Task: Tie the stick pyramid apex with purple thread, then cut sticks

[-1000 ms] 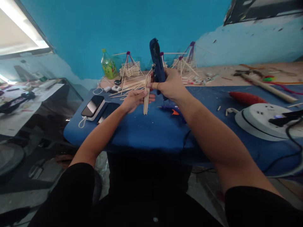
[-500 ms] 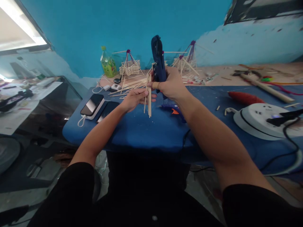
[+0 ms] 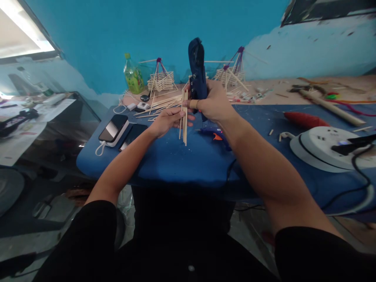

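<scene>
- Since a second ago, the sticks (image 3: 184, 117) went from slightly slanted to upright, and the glue gun (image 3: 197, 70) came up a bit higher.
- Sticks hang vertical over the blue table (image 3: 176, 164), pinched in the left hand (image 3: 166, 121), palm up, fingers curled round them.
- Right hand (image 3: 213, 103) is wrapped tight on the glue gun, held upright right beside the sticks' top ends.
- Both forearms reach forward, meeting mid-table.
- Phone (image 3: 113, 128) sits left, power strip (image 3: 320, 150) right, a bottle (image 3: 132, 76) at the back.
</scene>
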The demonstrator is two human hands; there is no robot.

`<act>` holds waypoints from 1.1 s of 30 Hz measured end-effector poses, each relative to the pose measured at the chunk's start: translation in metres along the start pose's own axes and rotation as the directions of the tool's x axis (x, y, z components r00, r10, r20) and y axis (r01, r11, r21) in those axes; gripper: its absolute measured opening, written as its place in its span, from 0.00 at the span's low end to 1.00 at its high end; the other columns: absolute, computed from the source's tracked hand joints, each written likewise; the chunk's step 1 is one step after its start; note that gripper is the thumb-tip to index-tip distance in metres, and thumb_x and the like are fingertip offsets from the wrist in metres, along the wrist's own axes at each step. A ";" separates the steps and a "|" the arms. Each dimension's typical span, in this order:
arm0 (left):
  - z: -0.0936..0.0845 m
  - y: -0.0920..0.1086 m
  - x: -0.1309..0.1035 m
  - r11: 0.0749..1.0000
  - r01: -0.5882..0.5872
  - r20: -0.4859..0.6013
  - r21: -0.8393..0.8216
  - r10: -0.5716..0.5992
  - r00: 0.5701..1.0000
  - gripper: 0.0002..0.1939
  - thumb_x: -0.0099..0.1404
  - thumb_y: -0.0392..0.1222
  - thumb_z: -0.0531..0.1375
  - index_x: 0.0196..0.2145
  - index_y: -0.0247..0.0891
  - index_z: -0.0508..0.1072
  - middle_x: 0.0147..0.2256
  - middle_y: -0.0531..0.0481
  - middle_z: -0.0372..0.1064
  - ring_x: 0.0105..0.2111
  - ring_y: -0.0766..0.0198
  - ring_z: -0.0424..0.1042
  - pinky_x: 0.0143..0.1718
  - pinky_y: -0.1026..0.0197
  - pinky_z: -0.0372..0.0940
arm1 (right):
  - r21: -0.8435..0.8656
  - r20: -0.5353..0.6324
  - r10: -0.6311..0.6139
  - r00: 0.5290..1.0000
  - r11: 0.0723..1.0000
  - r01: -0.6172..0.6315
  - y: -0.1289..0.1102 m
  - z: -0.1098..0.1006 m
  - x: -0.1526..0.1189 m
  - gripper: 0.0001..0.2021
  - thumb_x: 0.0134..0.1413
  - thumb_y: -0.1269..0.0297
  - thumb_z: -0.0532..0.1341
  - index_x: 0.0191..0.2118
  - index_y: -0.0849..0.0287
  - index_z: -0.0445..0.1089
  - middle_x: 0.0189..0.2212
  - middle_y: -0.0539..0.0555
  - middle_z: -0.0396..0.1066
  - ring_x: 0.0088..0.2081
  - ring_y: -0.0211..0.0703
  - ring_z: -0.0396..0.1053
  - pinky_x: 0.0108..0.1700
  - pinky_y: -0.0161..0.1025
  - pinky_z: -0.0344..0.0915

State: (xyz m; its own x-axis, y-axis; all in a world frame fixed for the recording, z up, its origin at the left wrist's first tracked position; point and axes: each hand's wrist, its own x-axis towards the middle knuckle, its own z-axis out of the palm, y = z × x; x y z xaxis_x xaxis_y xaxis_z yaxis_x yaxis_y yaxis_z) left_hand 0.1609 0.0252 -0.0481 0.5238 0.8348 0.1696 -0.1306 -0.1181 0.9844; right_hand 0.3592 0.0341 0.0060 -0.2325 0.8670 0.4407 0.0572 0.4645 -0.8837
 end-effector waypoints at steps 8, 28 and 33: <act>0.000 0.001 0.000 0.999 -0.037 -0.087 0.037 0.040 0.995 0.18 0.74 0.54 0.70 0.52 0.38 0.83 0.51 0.41 0.85 0.49 0.52 0.87 0.44 0.57 0.80 | -0.031 -0.076 -0.102 0.992 0.995 0.100 -0.002 -0.002 0.003 0.24 0.38 0.50 0.84 0.37 0.49 0.76 0.33 0.51 0.75 0.35 0.46 0.69 0.44 0.53 0.73; -0.001 -0.004 0.001 0.994 -0.017 -0.119 0.105 0.029 0.992 0.19 0.65 0.47 0.77 0.51 0.37 0.87 0.51 0.39 0.86 0.48 0.53 0.88 0.34 0.67 0.74 | -0.161 0.039 -0.049 0.998 0.985 0.054 -0.010 -0.013 -0.001 0.22 0.36 0.70 0.81 0.39 0.47 0.77 0.33 0.50 0.74 0.38 0.51 0.72 0.44 0.53 0.75; 0.000 0.000 0.000 0.991 0.017 -0.121 0.134 -0.001 0.993 0.16 0.68 0.46 0.74 0.51 0.37 0.87 0.52 0.40 0.86 0.48 0.55 0.88 0.34 0.68 0.73 | -0.172 0.071 -0.055 0.996 0.983 0.067 -0.009 -0.016 -0.001 0.23 0.36 0.67 0.82 0.41 0.47 0.78 0.35 0.52 0.76 0.43 0.58 0.76 0.44 0.56 0.79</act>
State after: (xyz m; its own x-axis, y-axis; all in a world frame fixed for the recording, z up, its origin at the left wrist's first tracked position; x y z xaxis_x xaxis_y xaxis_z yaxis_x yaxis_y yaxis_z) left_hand 0.1606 0.0250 -0.0485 0.4182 0.8938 0.1620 -0.0074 -0.1750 0.9845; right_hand 0.3744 0.0324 0.0159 -0.3034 0.8251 0.4767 0.2078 0.5455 -0.8120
